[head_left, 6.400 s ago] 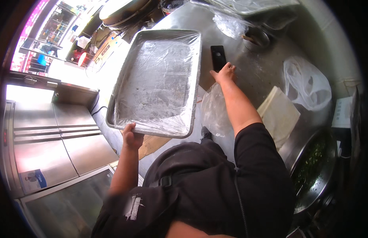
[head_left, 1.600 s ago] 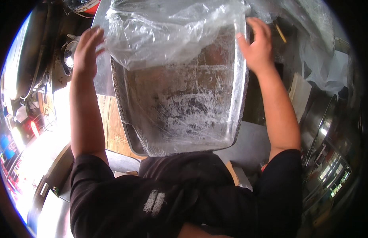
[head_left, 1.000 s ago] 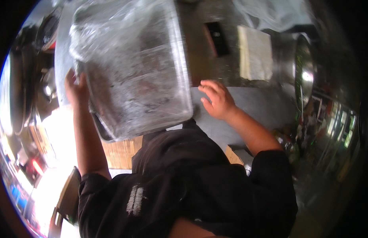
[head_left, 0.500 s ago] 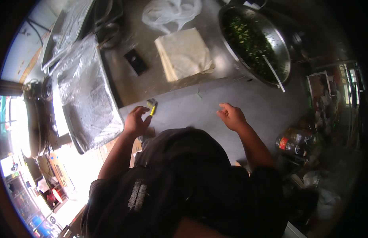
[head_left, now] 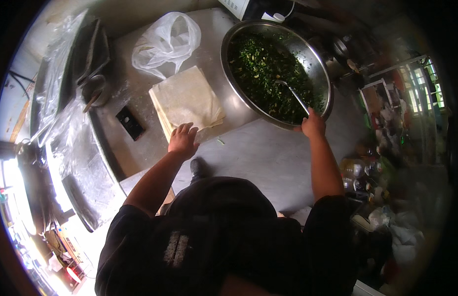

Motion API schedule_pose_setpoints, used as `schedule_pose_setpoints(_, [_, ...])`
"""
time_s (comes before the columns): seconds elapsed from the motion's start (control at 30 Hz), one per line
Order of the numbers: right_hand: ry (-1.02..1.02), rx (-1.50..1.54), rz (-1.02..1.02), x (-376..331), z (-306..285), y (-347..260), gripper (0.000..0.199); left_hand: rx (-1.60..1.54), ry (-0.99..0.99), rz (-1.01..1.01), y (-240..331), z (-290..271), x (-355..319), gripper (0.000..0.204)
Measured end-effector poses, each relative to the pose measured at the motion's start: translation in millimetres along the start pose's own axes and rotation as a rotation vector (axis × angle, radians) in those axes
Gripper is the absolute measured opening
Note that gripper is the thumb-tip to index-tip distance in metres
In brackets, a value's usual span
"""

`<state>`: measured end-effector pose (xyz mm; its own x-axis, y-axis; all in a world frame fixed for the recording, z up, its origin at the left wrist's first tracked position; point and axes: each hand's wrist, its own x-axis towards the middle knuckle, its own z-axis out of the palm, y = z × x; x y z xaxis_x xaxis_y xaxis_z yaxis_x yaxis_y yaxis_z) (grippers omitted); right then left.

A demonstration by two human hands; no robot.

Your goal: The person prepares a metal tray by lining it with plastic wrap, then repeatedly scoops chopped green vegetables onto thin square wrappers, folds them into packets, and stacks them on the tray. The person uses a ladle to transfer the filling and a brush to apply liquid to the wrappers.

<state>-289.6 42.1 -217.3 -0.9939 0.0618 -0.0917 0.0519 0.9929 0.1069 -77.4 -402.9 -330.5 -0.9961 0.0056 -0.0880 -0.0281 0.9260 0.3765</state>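
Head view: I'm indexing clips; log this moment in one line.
left hand: open at edge of cream square sheet stack; right hand: on silver metal spoon; spoon: head in chopped greens, round steel bowl

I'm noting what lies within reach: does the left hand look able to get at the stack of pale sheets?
Likely yes: the left hand, apparently empty, is at the near edge of the stack of pale sheets, and nothing lies on top.

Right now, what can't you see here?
Head view: the floor of the wide round steel bowl, hidden by chopped greens.
Head view: the near end of the thin silver spoon, hidden by the right hand.
Head view: whether the left hand touches the square cream sheets; fingers overlap their edge.
Head view: details on the black rectangular phone, too small.
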Motion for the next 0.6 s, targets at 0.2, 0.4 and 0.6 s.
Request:
schedule_pose_setpoints(0.2, [-0.025, 0.238, -0.278, 14.0, 1.1, 15.9, 0.055, -0.043, 0.123, 0.091, -30.2, 21.4, 27.1, 0.042])
schedule_pose_setpoints(0.4, [-0.117, 0.522, -0.051, 96.9, -0.6, 47.5, 0.051, -0.186, 0.163, 0.081, -36.2, 10.3, 29.0, 0.008])
schedule_pose_setpoints(0.6, [-0.150, 0.265, -0.105, 266.7, 22.6, -1.4, 0.053, -0.067, 0.098, -0.286, -12.8, -0.9, 22.1, 0.004])
